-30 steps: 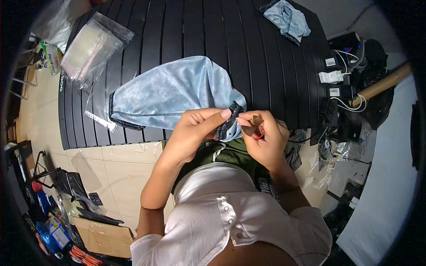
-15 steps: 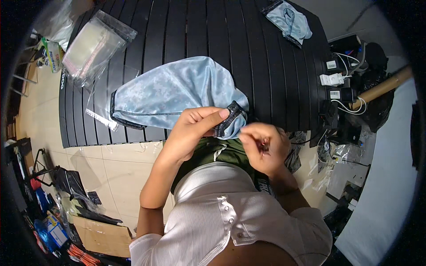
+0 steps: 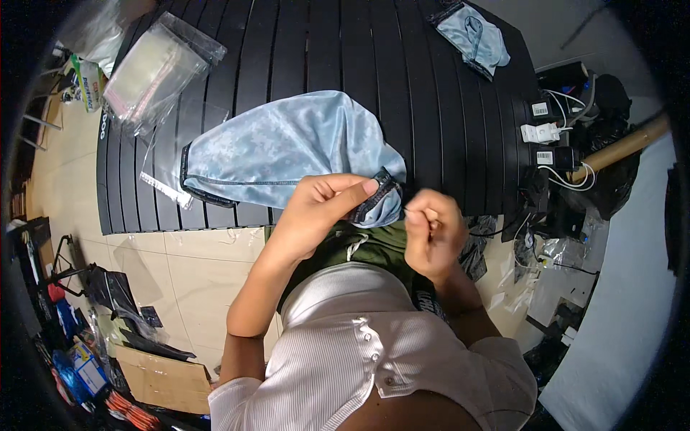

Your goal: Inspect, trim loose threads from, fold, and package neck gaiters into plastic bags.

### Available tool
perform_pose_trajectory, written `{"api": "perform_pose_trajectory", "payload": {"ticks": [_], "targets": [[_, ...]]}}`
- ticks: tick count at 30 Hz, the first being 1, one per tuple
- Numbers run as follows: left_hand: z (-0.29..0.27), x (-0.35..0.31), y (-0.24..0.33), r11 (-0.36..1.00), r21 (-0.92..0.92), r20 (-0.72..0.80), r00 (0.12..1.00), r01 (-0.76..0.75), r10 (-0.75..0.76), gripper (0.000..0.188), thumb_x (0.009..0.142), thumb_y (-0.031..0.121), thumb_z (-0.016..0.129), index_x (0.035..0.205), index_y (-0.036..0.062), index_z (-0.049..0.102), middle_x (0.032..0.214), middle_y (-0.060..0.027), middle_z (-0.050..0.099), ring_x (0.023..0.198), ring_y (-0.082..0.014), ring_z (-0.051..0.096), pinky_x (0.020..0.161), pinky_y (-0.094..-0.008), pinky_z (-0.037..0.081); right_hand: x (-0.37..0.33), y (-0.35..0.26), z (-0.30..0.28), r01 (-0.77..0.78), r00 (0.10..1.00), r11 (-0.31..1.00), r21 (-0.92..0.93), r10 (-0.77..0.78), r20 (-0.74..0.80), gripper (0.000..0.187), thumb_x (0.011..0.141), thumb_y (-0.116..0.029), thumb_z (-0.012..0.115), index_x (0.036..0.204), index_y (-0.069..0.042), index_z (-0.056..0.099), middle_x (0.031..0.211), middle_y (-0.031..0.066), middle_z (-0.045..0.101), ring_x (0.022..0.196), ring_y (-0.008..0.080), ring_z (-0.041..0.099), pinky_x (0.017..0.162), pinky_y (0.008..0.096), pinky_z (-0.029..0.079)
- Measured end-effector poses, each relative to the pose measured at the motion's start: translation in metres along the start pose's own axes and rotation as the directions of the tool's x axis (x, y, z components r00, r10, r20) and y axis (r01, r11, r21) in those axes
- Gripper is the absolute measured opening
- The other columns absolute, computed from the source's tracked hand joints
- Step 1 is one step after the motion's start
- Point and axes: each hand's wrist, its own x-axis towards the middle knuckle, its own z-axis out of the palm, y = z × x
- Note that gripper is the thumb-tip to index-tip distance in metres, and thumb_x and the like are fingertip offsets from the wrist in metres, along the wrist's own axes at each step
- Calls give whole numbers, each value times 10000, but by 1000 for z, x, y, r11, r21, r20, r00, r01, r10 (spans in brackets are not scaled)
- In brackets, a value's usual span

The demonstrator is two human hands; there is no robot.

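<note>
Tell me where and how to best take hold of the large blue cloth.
Pinch the dark trim at the left end of the large blue cloth, probably best from the left: that end lies spread on the table, while the opposite end is bunched in the left hand. Clear plastic lies close by, so catch only the trim.

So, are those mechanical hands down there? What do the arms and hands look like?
No, they are a person's own: the left hand and right hand wear no gloves, and no watch or bracelet shows. The forearms are bare, without cables or markings. White short sleeves cover the upper arms. The right hand is too blurred to tell about rings.
</note>
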Motion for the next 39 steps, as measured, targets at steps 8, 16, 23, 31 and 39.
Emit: {"api": "perform_pose_trajectory", "payload": {"ticks": [8,16,23,31,39], "targets": [[-3,-2,4,997,-72,27,999,25,-23,214,846,174,589,876,-33,639,717,-5,604,559,-19,478,485,-168,354,3,-9,-5,-116,993,993,-19,116,32,213,788,-55,622,939,18,491,655,30,496,526,34,420,474,161,317],[-7,-2,-6,987,-144,-11,997,70,-72,128,828,109,608,869,-10,630,757,-39,627,656,-83,592,579,-194,471,-9,-9,3,-441,897,882,164,426,118,244,832,-97,568,873,-32,336,703,29,378,618,84,335,552,223,309],[-4,-4,-6,983,-181,70,998,20,-8,113,820,36,597,927,6,578,748,-39,632,620,-46,557,523,-159,409,-19,-21,-3,-419,894,908,20,409,181,323,797,-141,650,1003,-1,445,692,15,469,612,62,426,560,191,367],[4,-4,-6,993,-33,17,993,-115,115,474,806,-5,599,1234,44,400,792,-35,647,716,-21,555,651,-151,410,-19,-23,0,-492,868,870,-46,493,49,251,760,-134,687,822,-18,473,638,-8,462,578,36,403,516,184,363],[10,-7,-4,978,15,68,976,-210,208,541,820,-63,547,1307,53,341,870,-31,616,797,-39,548,720,-170,423,-13,-24,-5,-506,854,859,-80,512,92,195,796,-120,639,823,-13,477,625,4,462,570,44,406,511,196,363]]}}
